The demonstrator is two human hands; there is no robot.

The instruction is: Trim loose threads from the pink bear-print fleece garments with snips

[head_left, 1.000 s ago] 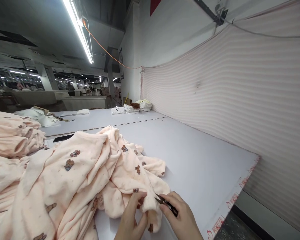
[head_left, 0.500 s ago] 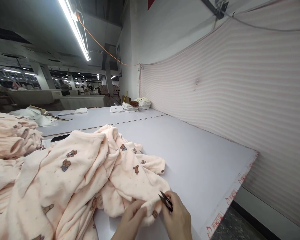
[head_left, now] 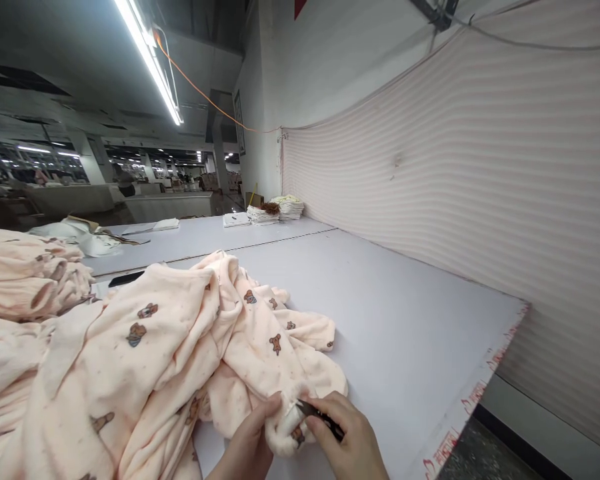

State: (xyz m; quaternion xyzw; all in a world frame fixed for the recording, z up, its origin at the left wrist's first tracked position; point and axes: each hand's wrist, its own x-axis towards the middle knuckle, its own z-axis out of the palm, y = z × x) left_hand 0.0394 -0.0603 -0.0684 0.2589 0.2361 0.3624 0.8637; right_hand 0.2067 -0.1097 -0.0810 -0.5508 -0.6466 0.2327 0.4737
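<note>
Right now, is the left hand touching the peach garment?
Touching. The head view shows the left hand pinching the peach bear-print garment edge, beside thread snips in the right hand.

Left hand (head_left: 247, 445) pinching, right hand (head_left: 347, 440) closed, fingertips near.

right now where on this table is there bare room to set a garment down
Bare white table runs from the peach bear-print garment to the striped fabric wall, and back toward the far folded stacks. The left side is crowded with stacked peach garments. The near edge is taken: left hand pinching fabric, right hand with thread snips.
</note>
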